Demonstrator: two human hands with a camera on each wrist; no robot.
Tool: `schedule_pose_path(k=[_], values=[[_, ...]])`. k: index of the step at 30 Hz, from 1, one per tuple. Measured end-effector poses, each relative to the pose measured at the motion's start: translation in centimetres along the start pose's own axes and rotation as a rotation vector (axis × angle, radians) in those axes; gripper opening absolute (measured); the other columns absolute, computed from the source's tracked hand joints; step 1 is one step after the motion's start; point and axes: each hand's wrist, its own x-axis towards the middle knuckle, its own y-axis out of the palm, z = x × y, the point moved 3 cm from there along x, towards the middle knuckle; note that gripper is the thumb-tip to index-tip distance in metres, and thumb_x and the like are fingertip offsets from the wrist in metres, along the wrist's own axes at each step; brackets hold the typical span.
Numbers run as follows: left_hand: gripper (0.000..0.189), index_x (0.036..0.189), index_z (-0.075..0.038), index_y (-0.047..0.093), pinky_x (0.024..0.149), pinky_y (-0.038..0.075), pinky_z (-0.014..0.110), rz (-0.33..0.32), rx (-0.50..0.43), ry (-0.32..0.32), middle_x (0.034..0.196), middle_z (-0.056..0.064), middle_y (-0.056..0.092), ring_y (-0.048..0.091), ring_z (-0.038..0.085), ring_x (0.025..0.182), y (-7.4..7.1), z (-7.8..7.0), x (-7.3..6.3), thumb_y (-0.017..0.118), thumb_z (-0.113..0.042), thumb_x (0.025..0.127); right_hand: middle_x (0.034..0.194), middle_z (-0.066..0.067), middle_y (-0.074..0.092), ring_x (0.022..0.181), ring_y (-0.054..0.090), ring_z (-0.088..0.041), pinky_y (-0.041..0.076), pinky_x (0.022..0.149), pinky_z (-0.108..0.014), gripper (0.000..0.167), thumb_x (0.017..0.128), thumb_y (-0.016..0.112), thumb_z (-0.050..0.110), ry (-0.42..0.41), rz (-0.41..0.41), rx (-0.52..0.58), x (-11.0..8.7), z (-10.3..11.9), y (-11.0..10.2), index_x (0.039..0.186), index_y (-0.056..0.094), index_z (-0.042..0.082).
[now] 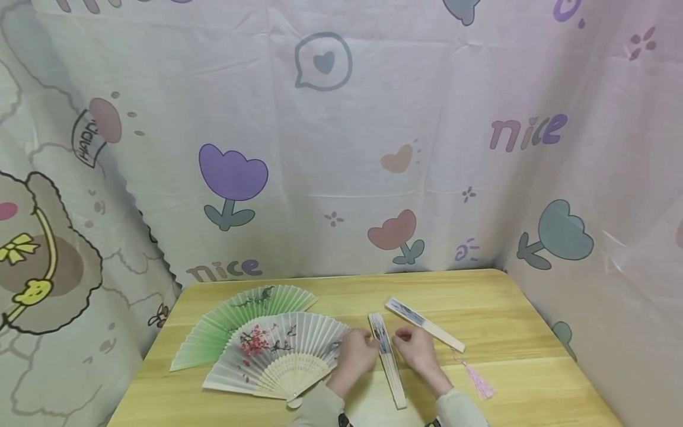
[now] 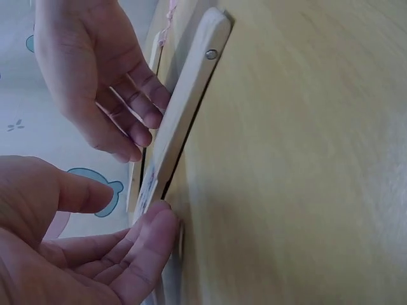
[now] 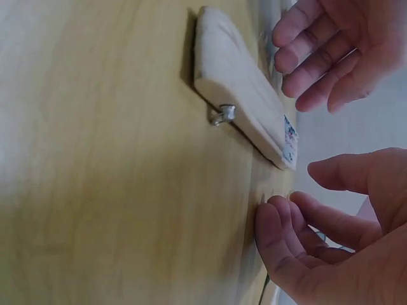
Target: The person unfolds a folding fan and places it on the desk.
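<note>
A folded hand fan (image 1: pixel 388 362) with pale wooden ribs and a printed end lies lengthwise on the table between both hands. My left hand (image 1: pixel 358 354) is at its left side, fingers loosely bent and thumb apart from them. In the left wrist view the left fingertips (image 2: pixel 159 222) are close against the fan's printed part; whether they touch it is unclear. On the other side, my right hand (image 1: pixel 418 353) has loosely bent fingers, holding nothing. The right wrist view shows the fan's metal rivet (image 3: pixel 222 114) and a gap between the fan and the right hand.
A second folded fan (image 1: pixel 427 325) with a pink tassel (image 1: pixel 480 381) lies to the right. At left, a spread white fan with red blossoms (image 1: pixel 288 350) overlaps a spread green fan (image 1: pixel 213 338). A printed cloth (image 1: pixel 320 148) hangs behind the wooden table (image 1: pixel 533 379).
</note>
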Motion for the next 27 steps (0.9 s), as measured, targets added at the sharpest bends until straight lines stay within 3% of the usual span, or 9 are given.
schedule_pose_path(k=[4, 7, 15, 23, 27], values=[[0.01, 0.083, -0.001, 0.078, 0.06, 0.058, 0.034, -0.005, 0.013, -0.007, 0.08, 0.01, 0.075, 0.066, 0.021, 0.07, 0.6, 0.3, -0.1, 0.078, -0.011, 0.087, 0.086, -0.016, 0.078, 0.078, 0.072, -0.022, 0.064, 0.07, -0.031, 0.019, 0.085, 0.076, 0.003, -0.014, 0.008, -0.008, -0.1, -0.4, 0.3, 0.097, 0.077, -0.01], [0.013, 0.073, -0.004, 0.075, 0.057, 0.053, 0.031, -0.027, 0.019, 0.01, 0.072, 0.005, 0.07, 0.061, 0.018, 0.066, 1.0, 0.4, 0.0, 0.079, -0.009, 0.085, 0.085, -0.014, 0.078, 0.077, 0.071, -0.019, 0.064, 0.068, -0.029, 0.017, 0.085, 0.076, 0.003, -0.023, 0.015, -0.013, -0.1, -0.6, 0.6, 0.097, 0.077, -0.009], [0.005, 0.078, -0.004, 0.078, 0.058, 0.057, 0.03, -0.086, 0.03, 0.056, 0.074, 0.005, 0.074, 0.067, 0.019, 0.069, 1.6, 0.6, 0.1, 0.08, -0.006, 0.082, 0.085, -0.01, 0.08, 0.078, 0.07, -0.018, 0.06, 0.067, -0.031, 0.009, 0.085, 0.076, 0.006, -0.049, 0.019, -0.052, -0.2, -0.5, 1.3, 0.09, 0.081, 0.0], [0.003, 0.083, 0.001, 0.075, 0.058, 0.058, 0.026, -0.072, -0.045, 0.023, 0.073, 0.006, 0.074, 0.066, 0.012, 0.065, 2.1, 0.7, 0.1, 0.078, 0.0, 0.082, 0.09, -0.012, 0.078, 0.086, 0.071, -0.027, 0.062, 0.076, -0.042, 0.009, 0.085, 0.079, 0.007, -0.045, -0.012, -0.077, -0.4, -0.2, 1.5, 0.091, 0.08, -0.001], [0.009, 0.09, 0.005, 0.072, 0.049, 0.057, 0.023, -0.06, -0.157, 0.013, 0.07, 0.007, 0.073, 0.064, 0.009, 0.054, 2.3, 0.7, -0.1, 0.072, 0.008, 0.081, 0.089, -0.012, 0.077, 0.083, 0.071, -0.024, 0.063, 0.074, -0.038, 0.011, 0.086, 0.078, 0.005, -0.007, -0.015, -0.029, -0.5, -0.2, 1.7, 0.094, 0.078, -0.003]])
